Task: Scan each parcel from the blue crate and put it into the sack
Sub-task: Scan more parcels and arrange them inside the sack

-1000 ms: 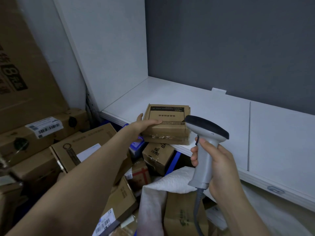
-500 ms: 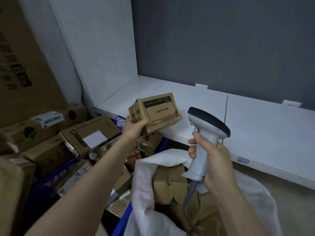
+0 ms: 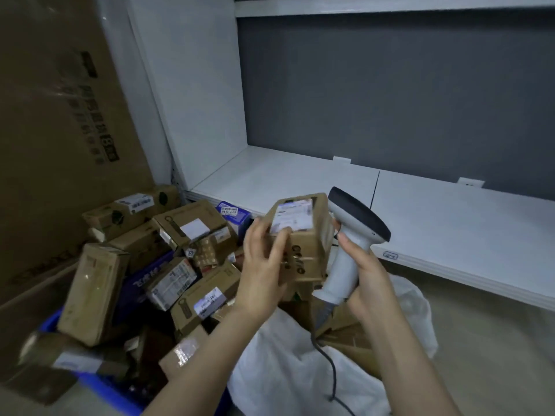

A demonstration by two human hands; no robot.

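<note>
The person's left hand [image 3: 261, 274] has its fingers [image 3: 277, 246] curled round the near side of a small brown cardboard parcel [image 3: 306, 253], held up in the air with its white printed label [image 3: 292, 219] facing upward. Just right of those fingers, the right hand [image 3: 368, 274] is wrapped tight round the handle of a white handheld barcode scanner with a dark head [image 3: 345, 259], and the head sits close beside the parcel's right edge. Below both sets of fingers a white sack [image 3: 279, 376] lies open with brown boxes [image 3: 345, 334] inside, and down to their left sits the blue plastic crate [image 3: 102, 390], heaped with cardboard parcels [image 3: 192, 226].
</note>
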